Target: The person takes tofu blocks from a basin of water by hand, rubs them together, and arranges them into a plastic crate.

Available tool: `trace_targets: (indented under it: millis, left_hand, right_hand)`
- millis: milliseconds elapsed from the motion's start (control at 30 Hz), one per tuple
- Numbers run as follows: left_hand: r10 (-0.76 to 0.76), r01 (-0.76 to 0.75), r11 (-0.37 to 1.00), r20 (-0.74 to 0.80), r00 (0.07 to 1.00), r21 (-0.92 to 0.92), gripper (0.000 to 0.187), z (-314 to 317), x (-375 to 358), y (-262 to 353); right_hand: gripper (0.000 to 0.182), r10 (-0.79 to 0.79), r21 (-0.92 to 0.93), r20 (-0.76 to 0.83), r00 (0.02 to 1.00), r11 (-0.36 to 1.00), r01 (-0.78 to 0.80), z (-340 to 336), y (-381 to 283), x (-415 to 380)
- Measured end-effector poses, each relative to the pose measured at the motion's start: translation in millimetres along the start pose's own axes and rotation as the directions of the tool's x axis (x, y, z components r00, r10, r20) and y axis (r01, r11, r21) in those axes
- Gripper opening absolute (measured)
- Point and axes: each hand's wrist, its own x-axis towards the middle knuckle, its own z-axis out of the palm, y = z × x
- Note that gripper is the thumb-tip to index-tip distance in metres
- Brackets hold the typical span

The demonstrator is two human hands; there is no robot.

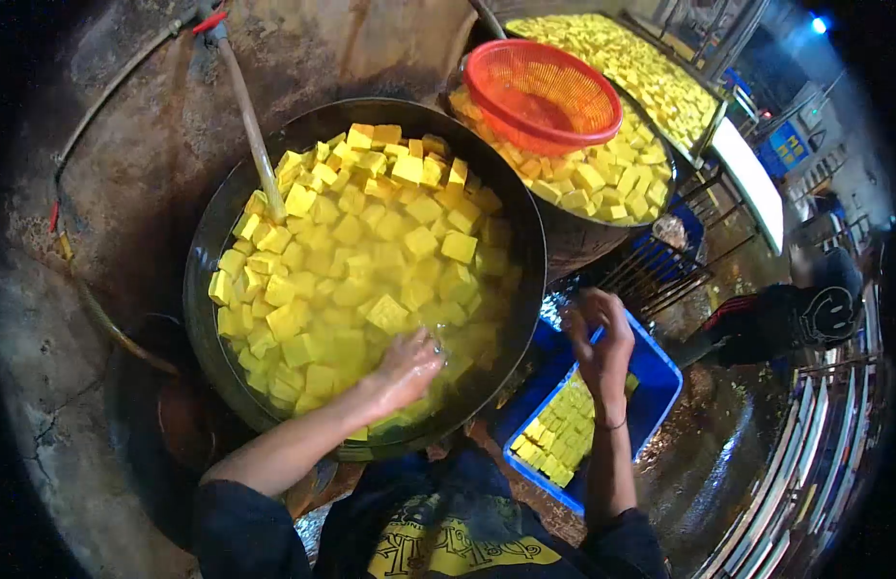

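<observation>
The left hand (409,367) dipped into the wok (209,241) of yellow tofu cubes (361,241), grip hidden, while the right hand (602,347), fingers loosely spread and empty, hovered over the blue crate (660,372), so gentle scooping seemed wise.

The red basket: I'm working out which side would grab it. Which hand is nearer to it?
Right. The right hand is raised over the blue crate, below the red basket. The left hand is dipped in the big pan of yellow cubes, farther away.
</observation>
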Motion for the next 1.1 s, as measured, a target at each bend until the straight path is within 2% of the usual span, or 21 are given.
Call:
trace_targets:
  millis: [67,133,167,267,300,333,400,467,500,533,600,633,700,733,800,867,900,933,1000,1067,1100]
  left_hand:
    - [0.033,-0.039,0.998,0.096,0.995,0.059,0.029,11.1,-5.4,3.6]
    - [-0.146,0.118,0.926,-0.051,0.988,-0.359,0.028,18.7,-13.4,3.8]
    - [-0.073,0.081,0.947,0.039,0.997,-0.309,0.028,1.1,-15.6,0.6]
    - [0.038,-0.051,0.993,-0.120,0.992,-0.107,0.032,-13.6,-17.9,-17.4]
    - [-0.154,0.111,0.960,-0.154,0.976,-0.258,0.035,-21.4,-17.3,-19.6]
    - [-0.157,0.109,0.959,-0.168,0.973,-0.263,0.035,-13.1,-17.9,-29.3]
    - [-0.366,0.069,0.776,-0.358,0.859,-0.627,0.035,13.9,-14.4,-49.6]
    - [-0.442,0.152,0.764,-0.338,0.831,-0.628,0.030,19.9,-12.7,-56.7]
    - [-0.466,0.147,0.788,-0.423,0.777,-0.598,0.032,50.9,-2.1,-64.3]
    - [-0.481,0.150,0.813,-0.503,0.718,-0.563,0.033,51.4,-0.6,-66.8]
    - [-0.525,0.377,0.658,-0.038,0.850,-0.652,0.037,33.7,2.6,-73.9]
    - [-0.503,0.381,0.689,-0.029,0.864,-0.616,0.035,30.7,3.9,-76.1]
    - [-0.495,0.393,0.718,-0.023,0.869,-0.575,0.032,41.7,9.9,-86.1]
    - [-0.515,0.331,0.667,-0.091,0.853,-0.668,0.032,68.6,19.4,-97.7]
    - [-0.550,0.269,0.610,-0.154,0.821,-0.746,0.032,60.2,17.3,-107.9]
    - [-0.409,0.189,0.370,0.023,0.912,-0.910,0.038,-7.8,-3.1,-113.2]
    - [-0.425,0.195,0.371,0.021,0.905,-0.908,0.038,-12.6,-5.2,-116.3]
    - [-0.465,0.100,0.095,0.045,0.884,-0.990,0.037,-15.4,-7.1,-119.5]
    - [-0.509,-0.148,-0.444,0.112,0.854,-0.884,0.034,-21.4,-8.8,-123.0]
    - [-0.534,-0.125,-0.496,0.188,0.824,-0.859,0.027,-31.4,-6.7,-125.2]
    - [-0.523,-0.203,-0.576,0.166,0.836,-0.792,0.025,-26.7,-2.0,-130.2]
  right_hand:
    - [0.033,-0.396,-0.002,0.312,0.864,0.909,0.418,21.5,-62.5,38.4]
    - [0.037,-0.362,-0.118,0.640,0.677,0.825,0.553,70.0,-80.9,51.4]
    - [0.038,-0.334,-0.140,0.744,0.579,0.770,0.623,96.2,-78.6,52.3]
    - [0.028,-0.321,-0.275,0.818,0.477,0.509,0.816,157.7,-41.3,44.1]
    - [0.028,-0.321,-0.279,0.820,0.473,0.497,0.822,170.6,-29.6,46.2]
    - [0.025,-0.258,-0.269,0.843,0.473,0.559,0.784,178.2,-17.5,50.1]
    - [0.021,-0.193,-0.260,0.869,0.455,0.605,0.753,180.0,-10.0,62.5]
    - [0.017,-0.331,-0.078,0.863,0.382,0.658,0.749,176.7,-11.8,81.6]
    - [0.015,-0.427,-0.081,0.824,0.372,0.561,0.824,173.6,-22.2,91.5]
    - [0.013,-0.319,-0.050,0.772,0.551,0.832,0.552,171.7,-34.0,101.0]
    - [0.016,-0.181,-0.160,0.795,0.580,0.859,0.487,180.9,-47.5,122.4]
    - [0.016,-0.191,-0.155,0.795,0.576,0.854,0.497,184.0,-61.5,123.8]
    - [0.017,-0.029,-0.429,0.790,0.612,0.687,0.586,197.5,-86.6,120.2]
    - [0.017,-0.043,-0.418,0.794,0.606,0.686,0.596,207.2,-82.9,117.1]
    - [0.016,-0.269,-0.466,0.735,0.623,0.467,0.751,230.1,-56.0,105.6]
    - [0.014,-0.335,-0.422,0.744,0.578,0.434,0.796,238.6,-33.4,103.3]
    - [0.013,-0.358,-0.319,0.730,0.581,0.574,0.754,239.1,-24.4,107.8]
    - [0.012,-0.378,-0.202,0.717,0.586,0.692,0.693,241.1,-12.3,115.8]
    - [0.017,-0.395,-0.143,0.785,0.478,0.635,0.759,243.5,0.8,135.6]
    - [0.030,-0.119,-0.104,0.830,0.545,0.926,0.362,212.5,-38.8,144.3]
    - [0.042,-0.106,-0.032,0.880,0.464,0.959,0.280,208.6,-38.0,151.2]
